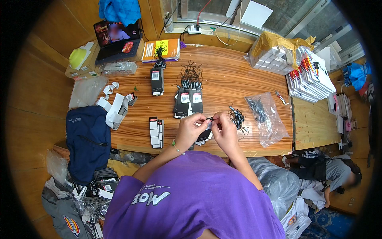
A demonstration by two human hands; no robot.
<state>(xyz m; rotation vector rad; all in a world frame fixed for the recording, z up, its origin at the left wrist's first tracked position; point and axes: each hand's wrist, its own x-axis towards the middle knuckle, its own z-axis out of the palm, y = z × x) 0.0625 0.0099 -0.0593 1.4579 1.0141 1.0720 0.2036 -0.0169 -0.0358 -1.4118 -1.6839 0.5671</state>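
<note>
My left hand (190, 129) and my right hand (225, 129) meet over the near middle of the table, thumbs and fingertips pinched close together. Between them is the top end of a black hang tag (204, 136), partly hidden by the fingers. A thin dark piece, perhaps a cord, shows at the fingertips. Just beyond my hands lie black hang tags (183, 105) with white labels and black looped cords (191, 75). Right of my right hand is a tangle of loose black cords (237, 116). Left of my left hand lies a stack of tags (154, 132).
A clear bag of cords (260, 113) and small snips (281, 97) lie right. Farther back are another tag bundle (157, 81), a laptop (119, 49), wrapped white boxes (272, 59) and stacked white packets (308, 81). A navy backpack (88, 139) sits left. Another person (338, 173) bends at far right.
</note>
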